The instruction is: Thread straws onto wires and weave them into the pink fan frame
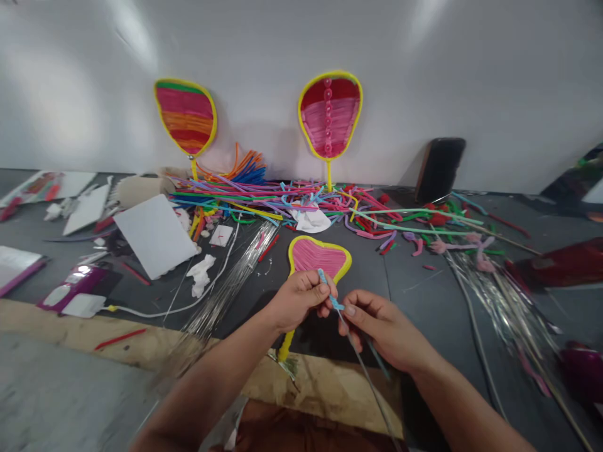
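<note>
Between both hands is a short light-blue pipe cleaner [335,302], wound around a thin wire [362,364] that runs down toward my lap. My left hand [301,300] pinches the upper part, and a blue end sticks up above its fingers. My right hand [377,323] is closed at the lower end of the blue winding, thumb against forefinger. A strand of the blue pipe cleaner hangs below the right fingers. Just behind my hands lies a pink paddle-shaped fan [313,252] with a fuzzy yellow rim; its yellow handle [286,345] reaches the table's front edge, partly hidden by my left hand and forearm.
Two finished-looking fans, one striped [186,119] and one pink-red [330,113], lean on the back wall. A heap of coloured pipe cleaners [264,194] spreads before them. Wire bundles lie left [230,282] and right [509,320]. A phone [440,169], white card [155,235] and power strip [73,289] stand around.
</note>
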Demonstrator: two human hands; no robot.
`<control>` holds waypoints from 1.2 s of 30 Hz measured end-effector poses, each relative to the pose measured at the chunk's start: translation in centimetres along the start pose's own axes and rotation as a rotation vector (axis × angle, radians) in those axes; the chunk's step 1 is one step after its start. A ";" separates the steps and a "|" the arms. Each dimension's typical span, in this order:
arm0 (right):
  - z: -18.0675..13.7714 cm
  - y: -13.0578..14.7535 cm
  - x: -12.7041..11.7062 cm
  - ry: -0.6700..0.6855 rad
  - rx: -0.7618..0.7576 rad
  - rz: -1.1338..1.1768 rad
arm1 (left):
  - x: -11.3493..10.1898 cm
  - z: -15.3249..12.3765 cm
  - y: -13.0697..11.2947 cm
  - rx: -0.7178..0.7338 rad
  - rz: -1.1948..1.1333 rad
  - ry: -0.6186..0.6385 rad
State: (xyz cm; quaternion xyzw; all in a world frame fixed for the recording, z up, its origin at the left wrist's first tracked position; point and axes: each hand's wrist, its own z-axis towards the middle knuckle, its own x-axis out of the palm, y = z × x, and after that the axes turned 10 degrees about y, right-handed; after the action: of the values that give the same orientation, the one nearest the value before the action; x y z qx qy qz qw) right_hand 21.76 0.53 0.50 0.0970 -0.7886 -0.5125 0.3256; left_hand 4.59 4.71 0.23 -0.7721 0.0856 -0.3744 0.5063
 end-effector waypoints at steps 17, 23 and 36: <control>0.0 -0.9 0.6 -0.224 -0.133 -0.626 | 0.1 0.5 0.4 0.077 0.241 -0.184; -0.1 -0.5 0.3 -0.208 -0.208 -0.905 | -0.1 0.5 0.1 0.051 0.326 -0.207; 0.1 -0.7 -0.1 -0.131 -0.183 -0.775 | -0.1 0.5 0.1 -0.021 0.266 -0.148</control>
State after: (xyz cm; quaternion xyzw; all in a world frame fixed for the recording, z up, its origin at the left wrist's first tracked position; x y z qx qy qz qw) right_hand 21.66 0.31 -0.21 0.3247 -0.6638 -0.6707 0.0648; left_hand 4.83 5.05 0.01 -0.7846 0.1534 -0.2451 0.5484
